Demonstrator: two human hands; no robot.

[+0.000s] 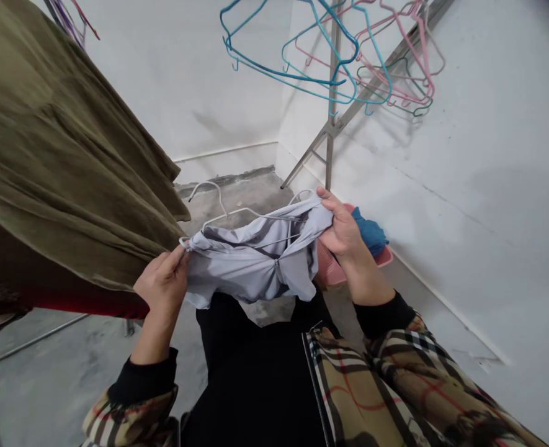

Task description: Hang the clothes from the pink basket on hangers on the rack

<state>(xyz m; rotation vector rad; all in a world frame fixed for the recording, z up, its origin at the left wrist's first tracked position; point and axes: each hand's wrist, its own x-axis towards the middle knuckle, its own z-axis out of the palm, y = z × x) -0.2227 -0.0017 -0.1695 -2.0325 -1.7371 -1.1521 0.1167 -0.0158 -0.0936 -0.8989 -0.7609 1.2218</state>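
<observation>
An olive garment hangs at the left, its hem brushing close to the left hand, which is pinched shut on one corner of the pale grey garment. That garment is held in the air above the floor, stretched between both hands. A white wire hanger seems partly threaded into it, hook standing free, but the cloth is bunched, not squared on the wire, and hangs from no rail. The right hand is clamped on the other corner. Behind it, a pink basket holds a blue cloth; above, coloured hangers crowd the rack.
</observation>
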